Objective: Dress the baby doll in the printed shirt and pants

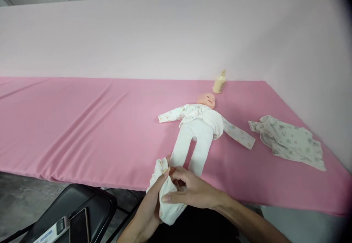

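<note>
A bunched white cloth garment (169, 210) with small prints is between my two hands at the table's front edge; its exact kind is hard to make out. My left hand (150, 204) grips it from the left, thumb on top. From the right, my right hand (192, 188) pinches its fabric with thumb and curled fingers. Just beyond them a baby doll (206, 100) lies on its back, head away from me. It wears white trousers (189, 142) and a printed white top (202, 114), its sleeves spread out. My fingers are close to the doll's left-side trouser leg end.
A pink cloth (90, 125) covers the table. A pale yellow pump bottle (219, 83) stands behind the doll's head, near the white wall (137, 41). Another printed white garment (291, 140) lies at right. A black chair (101, 202) at lower left holds a phone (79, 226) and a white box (53, 232).
</note>
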The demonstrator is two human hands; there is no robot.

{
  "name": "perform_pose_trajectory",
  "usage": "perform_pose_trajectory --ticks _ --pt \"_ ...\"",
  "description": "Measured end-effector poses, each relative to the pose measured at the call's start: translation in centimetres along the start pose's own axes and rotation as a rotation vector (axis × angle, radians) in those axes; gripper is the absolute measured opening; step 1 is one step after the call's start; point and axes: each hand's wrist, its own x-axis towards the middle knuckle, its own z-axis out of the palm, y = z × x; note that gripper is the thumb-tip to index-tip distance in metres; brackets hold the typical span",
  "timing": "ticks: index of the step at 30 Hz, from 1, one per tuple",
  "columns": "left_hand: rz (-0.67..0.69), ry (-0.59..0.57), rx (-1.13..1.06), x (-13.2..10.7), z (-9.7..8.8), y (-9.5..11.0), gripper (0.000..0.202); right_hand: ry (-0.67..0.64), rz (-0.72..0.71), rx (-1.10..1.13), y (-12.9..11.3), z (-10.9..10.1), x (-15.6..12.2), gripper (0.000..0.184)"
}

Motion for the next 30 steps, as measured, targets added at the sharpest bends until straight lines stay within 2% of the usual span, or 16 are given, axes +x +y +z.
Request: perform_pose_trajectory --ticks 3,7,10,13,16,19,23,27,30 --pt "-0.034 -0.011 0.011 -0.2 -0.2 -0.1 0.059 -0.075 0.022 0.041 -0.1 -0.1 0.2 0.051" --pt "-0.032 0.033 0.031 -0.6 0.4 0.2 0.065 -0.016 0.049 -0.009 0.0 0.5 0.4 0.057" --pt "-0.017 0.089 0.037 -0.7 0.7 0.3 0.071 0.049 0.005 -0.069 -0.4 1.1 0.5 0.048" --pt "-0.040 0.097 0.070 -0.7 0.5 0.3 0.071 0.130 -0.064 -0.157 -0.9 1.7 0.3 0.035" --pt "-0.047 0.087 0.091 -0.6 0.1 0.3 0.070 0.194 -0.071 -0.239 -1.0 2.3 0.1 0.033" --pt "-0.036 0.093 0.117 -0.7 0.0 0.3 0.072 0.227 -0.074 -0.239 -0.8 2.8 0.0 0.029" --pt "-0.028 0.118 0.132 -1.1 0.4 0.5 0.071 0.257 -0.148 -0.247 -0.8 2.9 -0.2 0.022" --pt "-0.046 0.078 0.104 -1.2 0.7 0.3 0.070 0.272 -0.176 -0.259 -0.8 2.5 -0.8 0.025" --pt "-0.048 0.071 0.063 -1.2 0.7 -0.3 0.071 0.274 -0.189 -0.254 -0.7 2.2 -0.9 0.020"
